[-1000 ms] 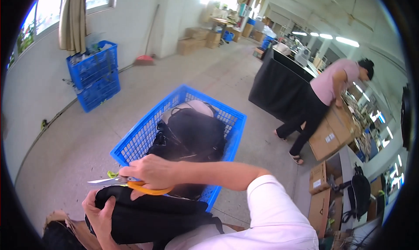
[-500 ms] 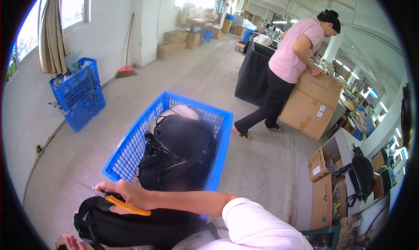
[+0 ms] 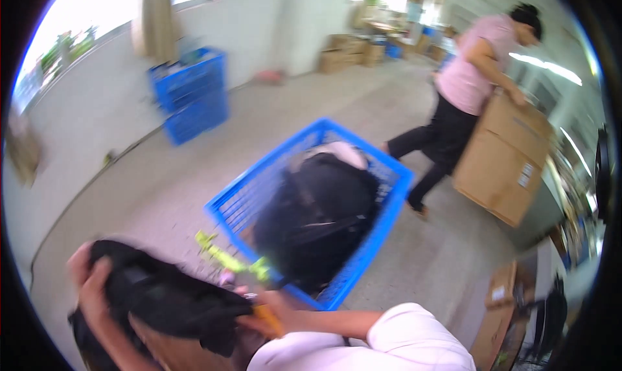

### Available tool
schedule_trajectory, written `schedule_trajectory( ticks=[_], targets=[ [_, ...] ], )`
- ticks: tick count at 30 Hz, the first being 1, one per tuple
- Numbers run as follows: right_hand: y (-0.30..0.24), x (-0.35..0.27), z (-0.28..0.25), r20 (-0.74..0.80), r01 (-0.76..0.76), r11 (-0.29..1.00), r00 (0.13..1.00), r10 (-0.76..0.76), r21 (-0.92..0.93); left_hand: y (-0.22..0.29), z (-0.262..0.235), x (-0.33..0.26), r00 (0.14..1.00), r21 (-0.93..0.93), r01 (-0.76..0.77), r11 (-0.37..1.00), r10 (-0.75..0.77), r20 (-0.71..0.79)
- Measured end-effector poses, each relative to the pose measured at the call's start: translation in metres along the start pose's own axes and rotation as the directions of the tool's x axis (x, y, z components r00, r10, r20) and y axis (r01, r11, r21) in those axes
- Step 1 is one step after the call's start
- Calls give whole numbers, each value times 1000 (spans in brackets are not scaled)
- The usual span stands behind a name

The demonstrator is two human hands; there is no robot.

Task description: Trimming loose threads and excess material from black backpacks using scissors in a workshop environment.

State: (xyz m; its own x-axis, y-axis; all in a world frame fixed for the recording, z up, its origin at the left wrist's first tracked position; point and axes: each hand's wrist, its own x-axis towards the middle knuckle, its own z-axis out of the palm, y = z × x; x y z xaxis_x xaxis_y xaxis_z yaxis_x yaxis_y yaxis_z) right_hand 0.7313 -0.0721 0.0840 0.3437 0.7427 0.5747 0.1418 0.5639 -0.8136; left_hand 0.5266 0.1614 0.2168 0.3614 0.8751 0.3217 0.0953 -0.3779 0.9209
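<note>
Fabric [image 3: 162,290], black and limp, I see gripped in left fingers [image 3: 98,279]; right fingers [image 3: 249,322] wrap around blurred orange-handled scissors [image 3: 267,316].

A white, faintly pink-tinged top [image 3: 298,353] clothes the person, its loose right sleeve [image 3: 414,332] ending near the elbow; the left hand [image 3: 91,283] and right hand [image 3: 282,305] are bare.
</note>
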Motion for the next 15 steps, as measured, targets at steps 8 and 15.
schedule_trajectory(
  ticks=[8,15],
  targets=[
    [-30,-47,-99,-12,-578,784,807,591,-225,-47,108,-52,722,26,36,999,-44,690],
    [-57,21,-101,274,-235,678,786,554,-696,-54,126,-53,700,92,-39,995,-39,713]
  ],
)
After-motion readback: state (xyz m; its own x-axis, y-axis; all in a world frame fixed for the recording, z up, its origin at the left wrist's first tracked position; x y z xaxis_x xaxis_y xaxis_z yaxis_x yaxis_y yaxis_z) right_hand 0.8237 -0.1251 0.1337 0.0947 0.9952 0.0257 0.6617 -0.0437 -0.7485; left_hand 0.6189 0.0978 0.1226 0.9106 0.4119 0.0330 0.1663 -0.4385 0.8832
